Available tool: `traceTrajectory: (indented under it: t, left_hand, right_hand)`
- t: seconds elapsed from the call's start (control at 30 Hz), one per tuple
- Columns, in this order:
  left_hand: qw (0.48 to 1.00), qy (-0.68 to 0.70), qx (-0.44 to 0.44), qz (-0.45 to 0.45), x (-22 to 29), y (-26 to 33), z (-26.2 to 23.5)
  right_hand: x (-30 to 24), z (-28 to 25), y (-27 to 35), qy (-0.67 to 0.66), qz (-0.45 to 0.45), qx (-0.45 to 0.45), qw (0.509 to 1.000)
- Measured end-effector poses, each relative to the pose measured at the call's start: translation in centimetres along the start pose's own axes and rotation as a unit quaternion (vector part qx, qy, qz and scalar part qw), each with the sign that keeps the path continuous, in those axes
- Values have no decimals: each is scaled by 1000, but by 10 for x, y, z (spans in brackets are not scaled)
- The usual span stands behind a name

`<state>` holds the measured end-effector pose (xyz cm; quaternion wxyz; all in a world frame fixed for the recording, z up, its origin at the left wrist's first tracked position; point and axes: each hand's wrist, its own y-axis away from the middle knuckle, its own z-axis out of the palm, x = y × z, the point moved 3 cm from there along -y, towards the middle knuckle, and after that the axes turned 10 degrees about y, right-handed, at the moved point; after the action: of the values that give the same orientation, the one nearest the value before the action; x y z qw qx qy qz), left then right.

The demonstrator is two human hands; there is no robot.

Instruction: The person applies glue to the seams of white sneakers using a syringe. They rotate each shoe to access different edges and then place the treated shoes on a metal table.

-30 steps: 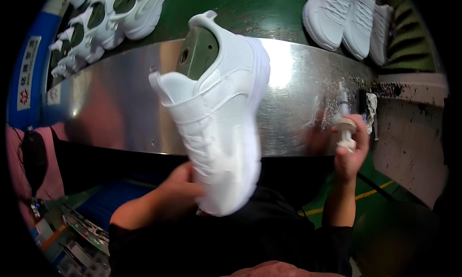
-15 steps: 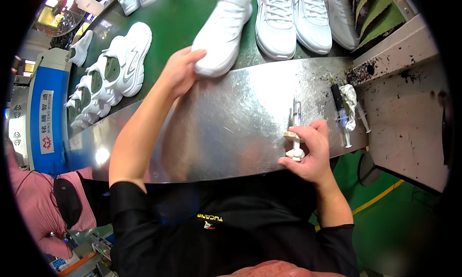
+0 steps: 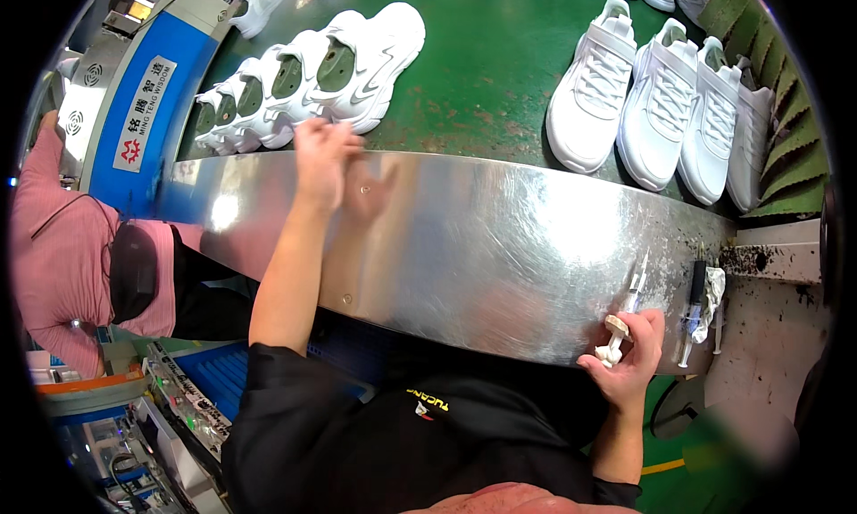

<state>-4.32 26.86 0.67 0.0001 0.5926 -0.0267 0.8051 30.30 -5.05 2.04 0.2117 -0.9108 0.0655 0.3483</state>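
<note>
My left hand (image 3: 321, 161) hangs over the steel edge, just short of a row of white sneakers (image 3: 353, 63) lying on their sides. It holds nothing; its fingers look loosely apart, though slightly blurred. Low at the right, my right hand (image 3: 632, 353) grips a syringe (image 3: 635, 291) with a clear barrel and a thin tip pointing away from me. Whitish wrapping covers its finger flange and plunger end. An upright white laced sneaker (image 3: 589, 99) stands on the green belt, first in a row with several others (image 3: 661, 103).
A steel ledge (image 3: 464, 237) runs along the green surface (image 3: 482, 77). At its right end lie a dark-capped syringe (image 3: 695, 300) and crumpled white material (image 3: 714, 291). Green layered flaps (image 3: 794, 157) border the right. A blue machine (image 3: 147, 112) and a person in pink (image 3: 62, 246) are at left.
My left hand has let go of the white sneaker, which now stands beside the right-hand row, and has moved left toward the sideways sneakers. The view has turned left; my right hand keeps the syringe.
</note>
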Motion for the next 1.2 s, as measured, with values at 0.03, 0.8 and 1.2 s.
traceTrajectory:
  t: [0.03,0.8,1.2]
  left_hand:
    - [997,-48,27,49,2,-5,-15]
    - [844,-438,-266,159,64,178,26]
    - [947,-182,-173,-200,-25,-29,45]
  right_hand:
    - [-1,2,0,0,1,-4,1000]
    - [-13,-13,10,-11,-27,1,1000]
    - [-6,-35,59,-136,118,4,984]
